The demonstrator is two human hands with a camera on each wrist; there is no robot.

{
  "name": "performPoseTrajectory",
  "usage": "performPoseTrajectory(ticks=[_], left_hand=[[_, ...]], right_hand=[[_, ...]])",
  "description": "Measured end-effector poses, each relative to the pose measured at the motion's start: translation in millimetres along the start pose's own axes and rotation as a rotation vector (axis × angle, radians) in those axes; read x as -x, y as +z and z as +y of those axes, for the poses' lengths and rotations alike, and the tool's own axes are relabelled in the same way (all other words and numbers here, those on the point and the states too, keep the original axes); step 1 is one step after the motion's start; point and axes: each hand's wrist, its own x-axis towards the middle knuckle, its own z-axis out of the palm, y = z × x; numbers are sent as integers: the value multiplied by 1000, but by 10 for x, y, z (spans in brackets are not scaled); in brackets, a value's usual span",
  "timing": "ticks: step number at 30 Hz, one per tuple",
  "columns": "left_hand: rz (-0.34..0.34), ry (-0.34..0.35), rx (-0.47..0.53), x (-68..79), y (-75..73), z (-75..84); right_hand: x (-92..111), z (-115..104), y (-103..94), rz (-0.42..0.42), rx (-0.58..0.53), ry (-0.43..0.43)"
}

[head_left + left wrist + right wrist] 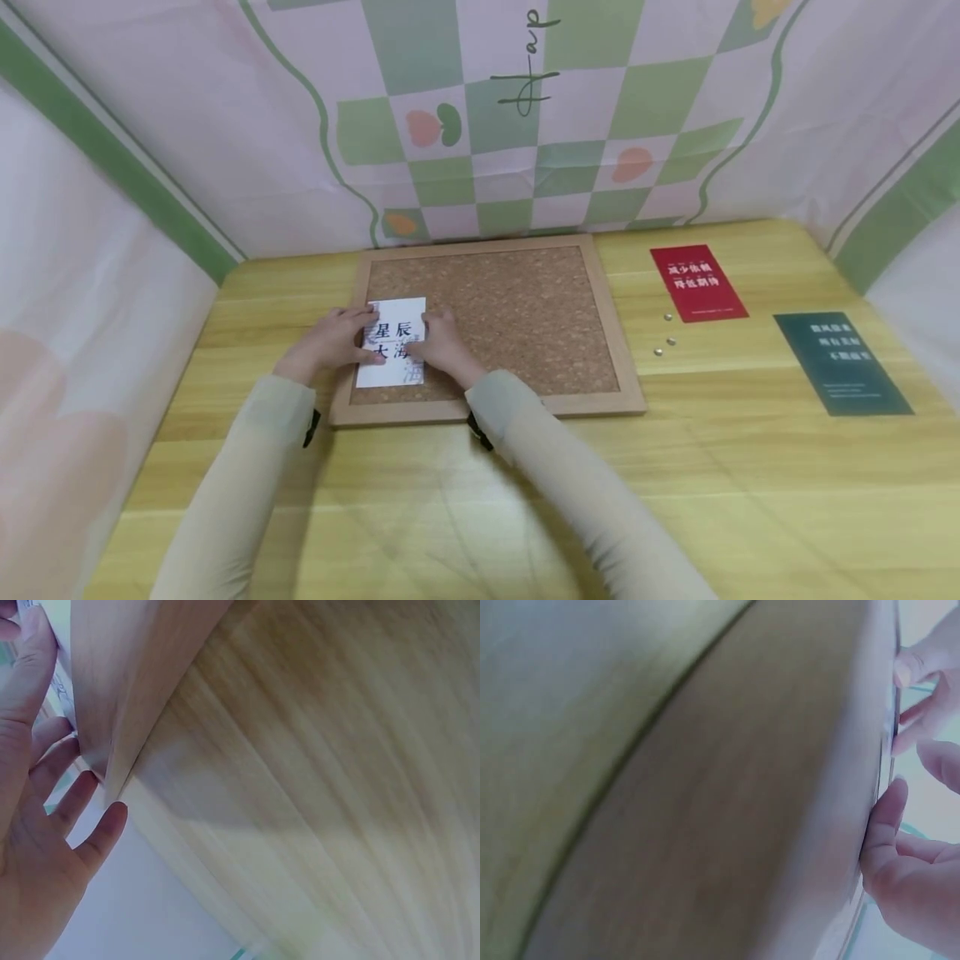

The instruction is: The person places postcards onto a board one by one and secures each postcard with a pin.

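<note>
A white card [396, 367] with large dark characters lies over the left part of a framed cork board [525, 317]. At the card's left edge is my left hand [327, 340], its thumb on the card's face. In the left wrist view that hand [45, 802] shows loosely spread fingers, the lower ones beside the board's wooden frame [142, 667]. From the card's right side comes my right hand [448, 346], with the thumb against its face and the fingers near its edge. The right wrist view shows this hand [911, 870] with one fingertip raised off the surface.
Right of the board, several small shiny metal pieces [668, 317] lie on the wooden table [720, 500]. A red card [701, 300] and a dark green card [843, 392] with white writing lie farther right. A patterned cloth [510, 179] hangs behind the board.
</note>
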Motion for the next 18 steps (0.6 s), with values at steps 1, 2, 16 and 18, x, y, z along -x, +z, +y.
performPoseTrajectory(ticks=[1,2,16,18], left_hand=[[-3,-3,2,-1,-1,1],[-5,-7,5,-2,-1,2],[-33,-39,49,12,-21,20],[-34,-39,46,17,-21,20]], right_hand=[[-1,2,-10,1,-20,8],[-1,3,-20,2,-38,15],[115,-58,-258,14,-250,20],[143,-57,-335,8,-261,19]])
